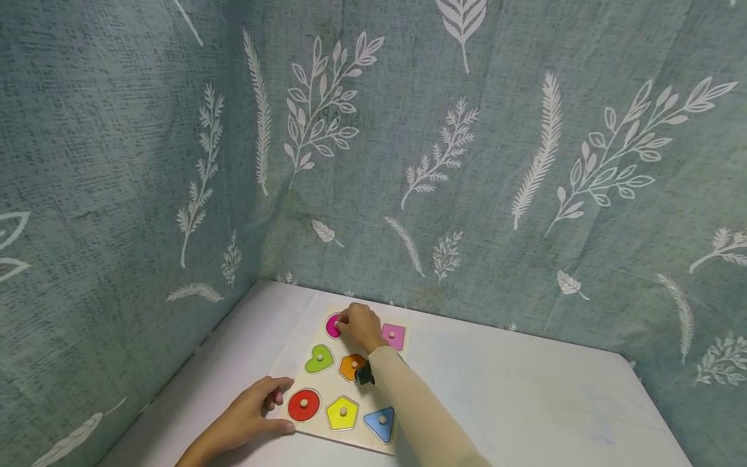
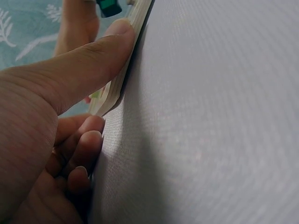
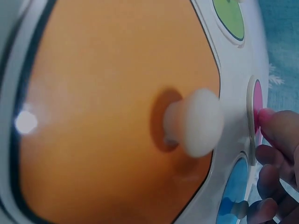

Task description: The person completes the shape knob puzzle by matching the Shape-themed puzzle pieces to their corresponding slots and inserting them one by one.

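A wooden knob puzzle board point(image 1: 315, 423) lies on the white table. At its front left corner, my left hand point(image 1: 252, 410) grips the edge; the thumb point(image 2: 96, 58) lies along the board's side. My right hand point(image 1: 362, 326) reaches over the board and pinches the knob of the magenta round piece point(image 1: 332, 325) at the far left, which looks to be in its recess. Nearby are a pink square point(image 1: 395, 336), a green heart point(image 1: 318, 359) and an orange hexagon point(image 1: 348, 368). A blue piece point(image 3: 237, 182) sits under the right fingers, hidden in the head view.
Along the board's front row sit a red circle point(image 1: 304, 405), a yellow pentagon point(image 1: 342, 413) and a blue triangle point(image 1: 380, 425), each with a knob. The white table point(image 1: 525, 395) extends to the right. Patterned cloth walls point(image 1: 373, 162) stand behind and at the left.
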Available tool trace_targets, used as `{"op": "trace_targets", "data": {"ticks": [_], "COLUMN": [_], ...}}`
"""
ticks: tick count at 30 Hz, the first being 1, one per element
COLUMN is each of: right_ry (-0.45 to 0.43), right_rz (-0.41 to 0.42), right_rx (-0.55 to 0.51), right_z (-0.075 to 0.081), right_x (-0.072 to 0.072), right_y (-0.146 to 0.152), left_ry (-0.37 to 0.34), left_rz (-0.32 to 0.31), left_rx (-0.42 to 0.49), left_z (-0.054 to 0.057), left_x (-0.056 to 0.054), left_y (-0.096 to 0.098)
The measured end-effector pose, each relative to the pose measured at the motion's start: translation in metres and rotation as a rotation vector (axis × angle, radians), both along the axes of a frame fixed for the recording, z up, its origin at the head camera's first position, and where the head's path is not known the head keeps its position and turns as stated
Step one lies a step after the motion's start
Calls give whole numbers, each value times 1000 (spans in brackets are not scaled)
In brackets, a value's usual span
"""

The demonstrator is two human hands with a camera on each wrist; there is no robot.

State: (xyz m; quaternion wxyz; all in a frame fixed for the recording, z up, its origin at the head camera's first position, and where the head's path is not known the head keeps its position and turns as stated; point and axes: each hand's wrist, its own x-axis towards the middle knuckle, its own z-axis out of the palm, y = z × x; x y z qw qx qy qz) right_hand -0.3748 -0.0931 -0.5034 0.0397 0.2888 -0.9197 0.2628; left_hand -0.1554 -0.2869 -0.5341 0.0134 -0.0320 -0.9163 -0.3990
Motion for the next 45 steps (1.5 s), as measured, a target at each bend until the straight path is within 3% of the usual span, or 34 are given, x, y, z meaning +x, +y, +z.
{"op": "trace_targets", "data": {"ticks": [9,25,45], "right_ry": [-25,19,25], "right_rz": [8,-3,-4], "right_rx": [5,64,68], "right_z": [1,3,5], "right_x": [-2,-3,-6], "right_y": [-4,-9,-9], "left_ry": [29,47,41], "left_rz": [-51,-75,-63], "left_rx": [16,20,6], "left_z": [1,3,2], "left_x": [1,5,3], "left_y": [-1,-2,-3]}}
